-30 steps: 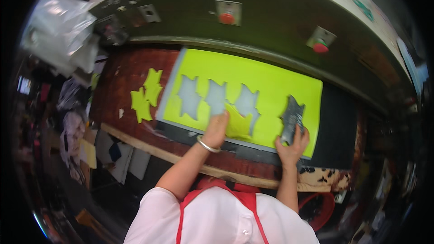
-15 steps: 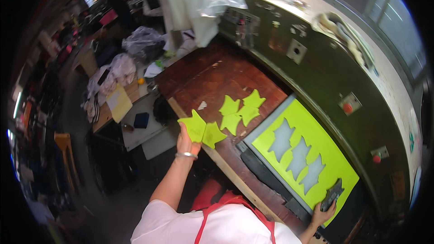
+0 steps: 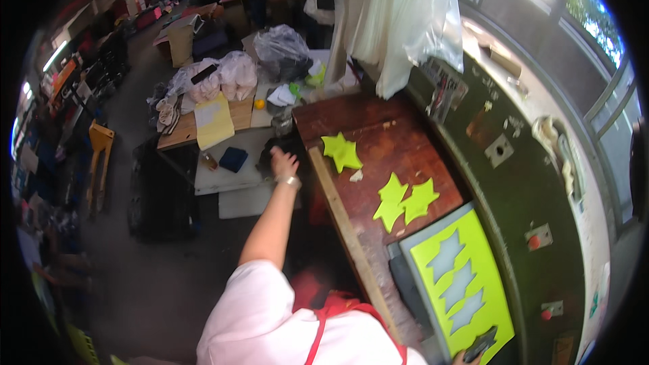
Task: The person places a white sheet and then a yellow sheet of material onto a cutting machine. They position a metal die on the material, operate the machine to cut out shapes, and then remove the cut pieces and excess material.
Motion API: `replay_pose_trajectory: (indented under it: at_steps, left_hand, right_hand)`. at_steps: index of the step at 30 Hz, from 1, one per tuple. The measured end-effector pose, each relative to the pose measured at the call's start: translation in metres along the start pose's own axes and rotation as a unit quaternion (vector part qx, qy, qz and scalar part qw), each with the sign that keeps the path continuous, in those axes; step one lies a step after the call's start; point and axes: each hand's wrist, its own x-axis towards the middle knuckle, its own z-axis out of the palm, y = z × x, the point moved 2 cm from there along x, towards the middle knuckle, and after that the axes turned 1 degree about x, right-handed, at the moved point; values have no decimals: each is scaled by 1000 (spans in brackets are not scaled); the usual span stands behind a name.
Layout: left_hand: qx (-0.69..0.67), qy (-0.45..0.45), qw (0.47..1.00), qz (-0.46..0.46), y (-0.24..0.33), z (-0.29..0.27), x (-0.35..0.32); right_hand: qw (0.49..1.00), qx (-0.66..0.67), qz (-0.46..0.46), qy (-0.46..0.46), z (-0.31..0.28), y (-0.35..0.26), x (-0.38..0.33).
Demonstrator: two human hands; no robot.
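My left hand reaches out past the left edge of the red-brown table, fingers apart and nothing in it. On the table, near that hand, lies a yellow-green star-shaped piece. Two more such pieces rest closer to me, side by side. At the lower right, my right hand grips a dark, jagged cutting die over the yellow-green sheet; the frame's lower edge cuts this hand off. Several star-like holes in the sheet show the grey board beneath.
A dark green machine beam with red buttons runs along the right. Clear plastic sheeting hangs at the back. To the left stands a side table with a yellow paper, bags and a dark blue item.
The yellow-green pieces have left my left hand, which is now empty and farther out. Pieces on the table lie differently. The view has turned left; my right hand still has the die.
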Motion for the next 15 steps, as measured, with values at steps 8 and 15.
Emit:
replay_pose_trajectory:
  at_steps: [8,15]
  left_hand:
    - [435,-33,862,-256,-82,-265,-162]
    - [676,-488,532,-150,-122,-275,-216]
  right_hand:
    - [998,10,-38,51,7,14,5]
    - [995,94,13,19,3,8,7]
